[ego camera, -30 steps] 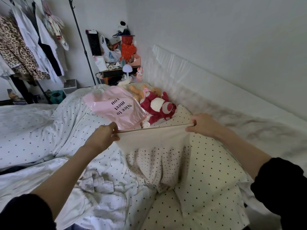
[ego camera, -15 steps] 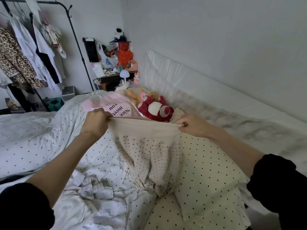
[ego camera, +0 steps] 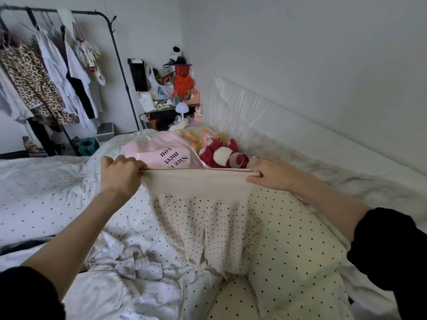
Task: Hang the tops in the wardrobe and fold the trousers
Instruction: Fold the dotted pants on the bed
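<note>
I've got both hands up in front of me over the bed (ego camera: 46,192). My left hand (ego camera: 119,174) is clenched around one end of the waistband, knuckles toward the camera, and my right hand (ego camera: 269,174) pinches the other end, thumb underneath — the band is pulled taut and level between them.

The trousers (ego camera: 208,222) hang down from that band toward 6 o'clock: plain cream at the top, then gathered cream fabric with small dark dots, the lower end touching the bedding. Just to the right, around 4 o'clock, lies a cream dotted pillow (ego camera: 300,250), nearly the same pattern, so where the hem ends I can't quite tell.

At 7 o'clock a crumpled white garment (ego camera: 124,264) sits on the white dotted duvet. Behind the waistband at 12 o'clock is a pink bag (ego camera: 157,150) with black lettering, and beside it a red plush bear (ego camera: 221,155) against the padded headboard (ego camera: 277,116).

Far off at 10 o'clock — the black clothes rail (ego camera: 115,51), with a leopard-print top (ego camera: 34,84) and white tops already hanging.
</note>
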The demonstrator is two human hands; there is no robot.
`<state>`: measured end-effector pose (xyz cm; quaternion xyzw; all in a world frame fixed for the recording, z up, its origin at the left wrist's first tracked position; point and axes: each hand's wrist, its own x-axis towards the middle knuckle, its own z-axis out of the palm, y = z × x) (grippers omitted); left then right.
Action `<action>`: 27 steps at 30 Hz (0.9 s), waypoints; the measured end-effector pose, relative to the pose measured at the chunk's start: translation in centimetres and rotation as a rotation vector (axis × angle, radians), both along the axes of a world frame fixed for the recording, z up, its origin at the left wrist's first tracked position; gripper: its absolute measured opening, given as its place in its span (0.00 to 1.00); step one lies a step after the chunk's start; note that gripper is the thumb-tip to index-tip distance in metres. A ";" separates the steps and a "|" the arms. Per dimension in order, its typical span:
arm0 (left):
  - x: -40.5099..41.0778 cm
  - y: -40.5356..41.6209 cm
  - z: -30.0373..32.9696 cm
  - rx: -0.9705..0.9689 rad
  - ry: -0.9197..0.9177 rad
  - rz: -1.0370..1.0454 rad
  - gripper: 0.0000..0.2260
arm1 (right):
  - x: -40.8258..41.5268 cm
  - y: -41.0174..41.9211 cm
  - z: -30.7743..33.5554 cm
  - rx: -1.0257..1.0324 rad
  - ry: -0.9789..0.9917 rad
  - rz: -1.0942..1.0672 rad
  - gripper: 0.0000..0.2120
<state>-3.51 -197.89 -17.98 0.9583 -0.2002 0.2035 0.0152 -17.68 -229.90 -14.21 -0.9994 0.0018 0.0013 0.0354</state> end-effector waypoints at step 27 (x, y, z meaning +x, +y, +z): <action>4.7 -2.5 41.3 -1.513 -0.154 -0.426 0.12 | 3.2 4.9 38.9 0.793 -1.174 -0.118 0.22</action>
